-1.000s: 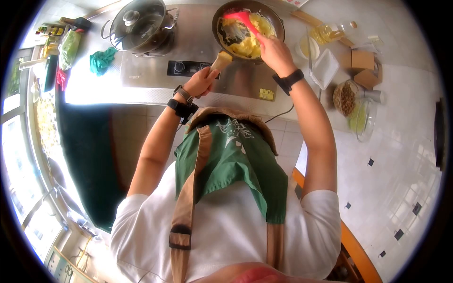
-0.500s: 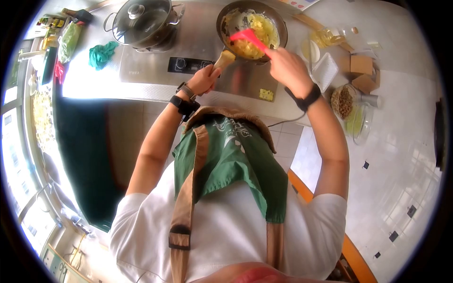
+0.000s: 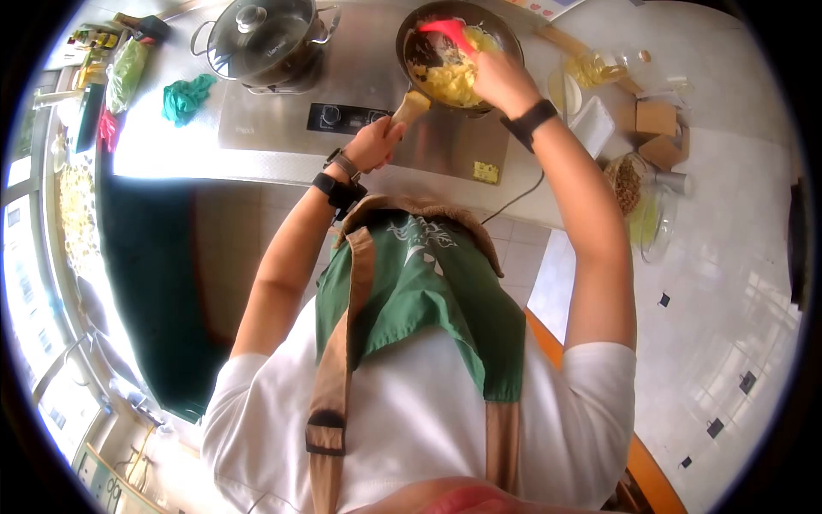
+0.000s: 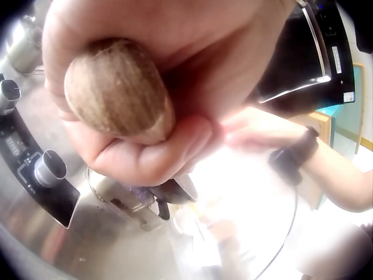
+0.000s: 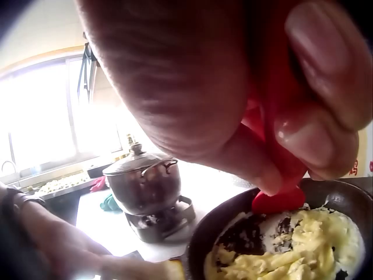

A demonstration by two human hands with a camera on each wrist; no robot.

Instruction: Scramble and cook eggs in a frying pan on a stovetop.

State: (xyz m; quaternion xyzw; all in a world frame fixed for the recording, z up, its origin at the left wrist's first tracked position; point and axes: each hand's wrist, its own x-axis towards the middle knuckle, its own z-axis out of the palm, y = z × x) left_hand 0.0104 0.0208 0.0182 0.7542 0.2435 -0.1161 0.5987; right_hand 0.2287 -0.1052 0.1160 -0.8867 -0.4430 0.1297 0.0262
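Note:
My left hand (image 3: 374, 147) grips the wooden handle (image 3: 413, 106) of a dark frying pan (image 5: 338, 191); in the left wrist view the handle's rounded end (image 4: 113, 90) sticks out of the curled fingers. Above the pan's right side, my right hand (image 3: 507, 81) holds a red spatula (image 3: 447, 32), its head down inside the pan near the far rim. Soft yellow scrambled egg (image 3: 452, 86) lies in clumps over the pan's near and right parts. Pale film and dark bare patches show beside the egg in the right wrist view.
A lidded pot (image 3: 265, 51) stands on the burner to the left, beside a teal cloth (image 3: 186, 98). To the right are an oil bottle (image 3: 599, 68), a white tray (image 3: 592, 127), an open carton (image 3: 658, 120) and a bowl of brown bits (image 3: 625, 184).
My right hand drew back toward me with the spatula, lifting it over the near side of the pan, then moved forward again to the far side. The left hand keeps its hold on the handle.

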